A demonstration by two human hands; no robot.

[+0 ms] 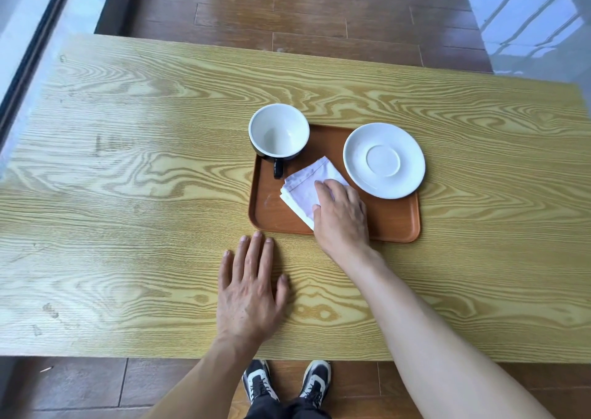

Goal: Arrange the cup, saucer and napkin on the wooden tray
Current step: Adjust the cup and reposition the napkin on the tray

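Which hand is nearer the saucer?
Right. The right hand rests on the napkin beside the saucer; the left hand lies flat on the table, short of the tray.

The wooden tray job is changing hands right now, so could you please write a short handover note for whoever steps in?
Left hand: flat on the table, open, holding nothing, just short of the tray.
Right hand: resting on the folded napkin at the tray's middle; grip unclear.
Cup: empty, upright, on the tray's far left corner, handle toward the person.
Saucer: on the far right corner, overhanging the rim.
Done: all three are on the tray.
Left: probably square up the napkin, and perhaps set the cup on the saucer.
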